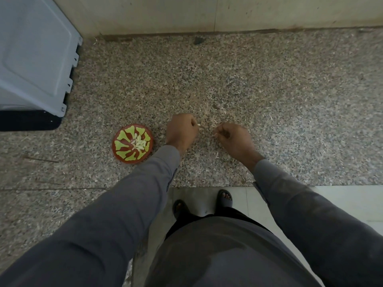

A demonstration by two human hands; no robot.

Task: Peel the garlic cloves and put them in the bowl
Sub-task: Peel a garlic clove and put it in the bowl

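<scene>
A small red bowl (124, 151) with a green pattern sits on the speckled granite counter (269, 90), left of my hands. Several peeled garlic cloves (139, 142) lie in its middle. My left hand (182, 131) is curled just right of the bowl and pinches a pale garlic clove (199, 125) at its fingertips. My right hand (233, 137) is curled a short gap to the right, fingertips pinching a small pale bit (215, 133), either skin or clove. The two hands do not touch.
A pale skin scrap (217, 155) lies on the counter below my right hand. A grey-white appliance (35, 59) stands at the far left. A tiled wall (186, 13) closes the back. Below the counter edge are the floor and my sandalled feet (223, 198).
</scene>
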